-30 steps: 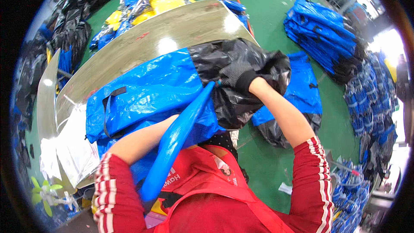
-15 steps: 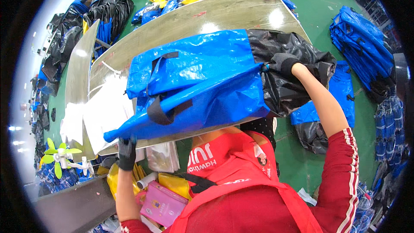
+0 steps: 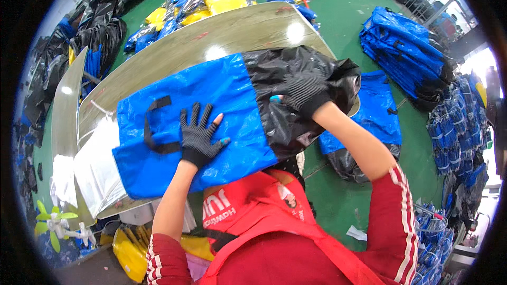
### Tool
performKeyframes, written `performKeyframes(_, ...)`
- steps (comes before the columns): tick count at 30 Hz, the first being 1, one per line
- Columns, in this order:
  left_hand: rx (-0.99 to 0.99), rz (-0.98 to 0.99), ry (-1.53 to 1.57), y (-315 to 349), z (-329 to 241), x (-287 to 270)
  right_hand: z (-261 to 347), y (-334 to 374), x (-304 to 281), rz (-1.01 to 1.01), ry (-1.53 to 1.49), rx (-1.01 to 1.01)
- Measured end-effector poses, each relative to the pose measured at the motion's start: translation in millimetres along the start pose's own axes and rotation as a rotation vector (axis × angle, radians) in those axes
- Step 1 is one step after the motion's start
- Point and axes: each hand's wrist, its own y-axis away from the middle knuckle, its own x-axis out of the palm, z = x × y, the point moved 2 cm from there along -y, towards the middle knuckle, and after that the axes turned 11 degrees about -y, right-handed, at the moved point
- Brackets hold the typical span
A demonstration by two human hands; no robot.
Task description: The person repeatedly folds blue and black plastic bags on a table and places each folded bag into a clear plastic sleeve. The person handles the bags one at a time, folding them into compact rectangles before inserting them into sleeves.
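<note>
A large bag (image 3: 227, 132), blue on its left part and black on its right, lies flat across a wood-grain table. My left hand (image 3: 200, 137), in a dark ribbed glove with bare thumb and finger tips, rests spread on the blue part, beside a black webbing strap (image 3: 149, 129). On the black part (image 3: 274, 71) lies my right hand (image 3: 303, 94), gloved the same way; its thumb stretches out to the left, while the other fingers blend into the dark material.
White sheets (image 3: 97, 163) lie at the table's (image 3: 174, 53) left end. A small green-bladed fan (image 3: 55, 221) stands at lower left. Blue-and-black bags (image 3: 406, 53) are piled on the floor at right, with another bag (image 3: 372, 111) beside the table. Yellow and blue packs (image 3: 222, 0) lie beyond.
The bag's folded blue edge has been laid flat. My left hand has come up from the near left corner onto the blue part. My right hand has let go of the edge.
</note>
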Motion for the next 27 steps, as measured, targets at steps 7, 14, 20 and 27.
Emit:
performKeyframes(7, 0.085, 0.021, -0.047, -15, 2, 12, -99, 56, 75, -0.207, -0.083, 0.348)
performKeyframes(14, 0.432, -0.197, 0.137, -121, -60, 20, -57, 88, 30, -0.765, -0.188, 0.144)
performKeyframes(20, 0.597, -0.084, 0.23, -101, -75, 40, 37, 135, 8, -0.38, -0.466, -0.192)
performKeyframes(27, 0.939, 0.063, 0.832, -69, -76, -11, -24, -5, -7, 0.259, -0.395, -0.079)
